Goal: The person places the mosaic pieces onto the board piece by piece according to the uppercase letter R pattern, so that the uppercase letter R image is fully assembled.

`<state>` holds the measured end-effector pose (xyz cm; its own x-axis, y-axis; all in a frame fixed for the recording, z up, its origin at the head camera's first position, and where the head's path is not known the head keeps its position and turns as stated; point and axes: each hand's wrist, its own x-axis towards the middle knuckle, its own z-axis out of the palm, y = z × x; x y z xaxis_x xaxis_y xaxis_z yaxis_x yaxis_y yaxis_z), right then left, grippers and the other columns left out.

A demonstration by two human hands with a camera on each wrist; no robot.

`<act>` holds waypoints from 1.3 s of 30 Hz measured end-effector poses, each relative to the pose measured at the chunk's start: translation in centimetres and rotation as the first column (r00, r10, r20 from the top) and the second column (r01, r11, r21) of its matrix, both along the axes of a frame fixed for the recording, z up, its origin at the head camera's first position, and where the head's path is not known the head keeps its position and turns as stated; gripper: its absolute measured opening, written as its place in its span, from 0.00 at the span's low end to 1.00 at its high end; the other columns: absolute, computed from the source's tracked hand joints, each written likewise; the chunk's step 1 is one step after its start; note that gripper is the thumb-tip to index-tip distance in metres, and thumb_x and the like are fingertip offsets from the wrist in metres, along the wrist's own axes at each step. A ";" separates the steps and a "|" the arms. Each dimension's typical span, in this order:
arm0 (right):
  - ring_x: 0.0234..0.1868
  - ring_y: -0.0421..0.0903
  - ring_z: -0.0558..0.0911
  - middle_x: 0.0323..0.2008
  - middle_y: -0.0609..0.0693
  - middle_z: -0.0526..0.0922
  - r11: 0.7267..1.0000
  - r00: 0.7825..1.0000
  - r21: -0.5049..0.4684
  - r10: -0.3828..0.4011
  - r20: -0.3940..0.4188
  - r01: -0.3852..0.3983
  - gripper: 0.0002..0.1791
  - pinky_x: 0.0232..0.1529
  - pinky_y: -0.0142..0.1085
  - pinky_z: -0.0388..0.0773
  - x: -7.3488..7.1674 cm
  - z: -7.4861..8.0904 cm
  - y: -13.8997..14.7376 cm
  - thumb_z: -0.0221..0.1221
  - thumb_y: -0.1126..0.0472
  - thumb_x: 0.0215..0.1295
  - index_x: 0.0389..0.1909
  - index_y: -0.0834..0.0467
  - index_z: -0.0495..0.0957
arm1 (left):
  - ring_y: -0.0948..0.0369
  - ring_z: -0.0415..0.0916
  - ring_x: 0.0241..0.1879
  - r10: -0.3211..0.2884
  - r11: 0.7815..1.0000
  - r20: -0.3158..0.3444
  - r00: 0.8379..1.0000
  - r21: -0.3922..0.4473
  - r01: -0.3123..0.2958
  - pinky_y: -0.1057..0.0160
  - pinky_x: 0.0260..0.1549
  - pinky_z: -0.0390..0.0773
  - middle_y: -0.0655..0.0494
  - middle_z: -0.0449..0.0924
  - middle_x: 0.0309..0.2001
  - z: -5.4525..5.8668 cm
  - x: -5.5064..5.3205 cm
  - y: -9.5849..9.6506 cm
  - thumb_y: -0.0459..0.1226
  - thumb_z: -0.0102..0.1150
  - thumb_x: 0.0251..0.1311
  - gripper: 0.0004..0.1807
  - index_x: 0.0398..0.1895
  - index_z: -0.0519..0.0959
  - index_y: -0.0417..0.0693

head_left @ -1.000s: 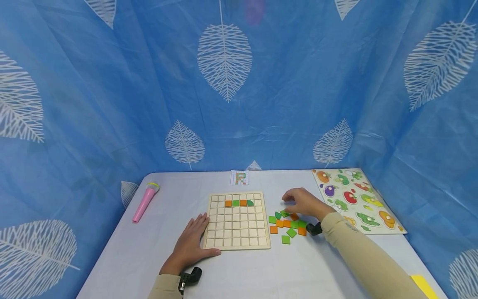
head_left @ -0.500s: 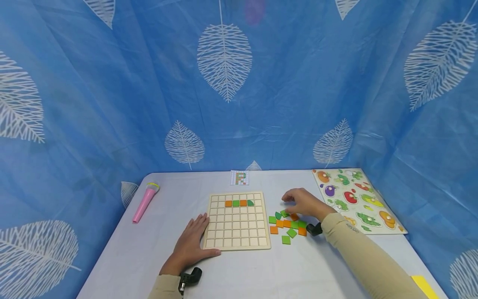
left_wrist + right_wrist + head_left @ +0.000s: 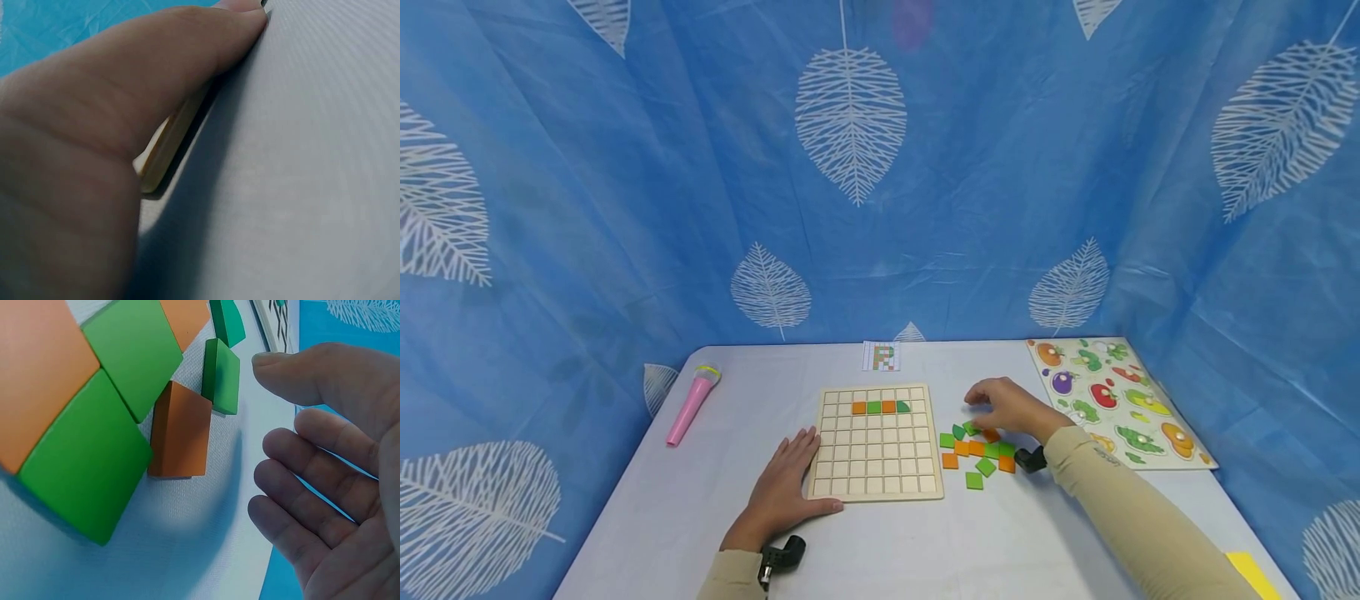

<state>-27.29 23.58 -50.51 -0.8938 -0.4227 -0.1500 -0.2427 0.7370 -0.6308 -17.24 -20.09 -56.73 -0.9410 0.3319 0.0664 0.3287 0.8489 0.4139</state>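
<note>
A pale wooden grid board (image 3: 874, 466) lies on the table, with orange and green square tiles (image 3: 874, 407) and one rounded green piece (image 3: 903, 407) in a row near its top. My left hand (image 3: 782, 483) rests at the board's lower left corner, fingers along the left side and thumb along the front edge. Loose orange and green tiles (image 3: 976, 449) are spread right of the board. Over their far end hovers my right hand (image 3: 1011, 408), fingers loosely bent and nothing held. In the right wrist view its thumb (image 3: 287, 372) is apart from the fingers, beside a green tile (image 3: 224, 378).
Behind the board lies a small card (image 3: 881, 357) with a coloured letter R pattern. A pink toy microphone (image 3: 692, 407) is at the left. At the right sits a vegetable puzzle board (image 3: 1116, 400), and something yellow (image 3: 1252, 575) shows at the table's right edge.
</note>
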 end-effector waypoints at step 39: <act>0.45 0.45 0.80 0.45 0.43 0.84 0.999 0.999 0.024 0.033 0.035 -0.034 0.19 0.59 0.46 0.82 0.2 -0.7 -0.8 0.76 0.68 0.59 0.51 0.55 0.87 | 0.51 0.48 0.81 -0.011 1.000 0.001 1.000 -0.003 0.011 0.47 0.79 0.46 0.48 0.58 0.81 -0.1 -0.4 -0.3 0.81 0.63 0.42 0.72 0.81 0.63 0.41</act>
<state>-27.12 22.81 -51.24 -0.8732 -0.4485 -0.1910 -0.2462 0.7439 -0.6213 -17.63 -20.41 -56.79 -0.9372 0.3428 0.0646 0.3380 0.8466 0.4112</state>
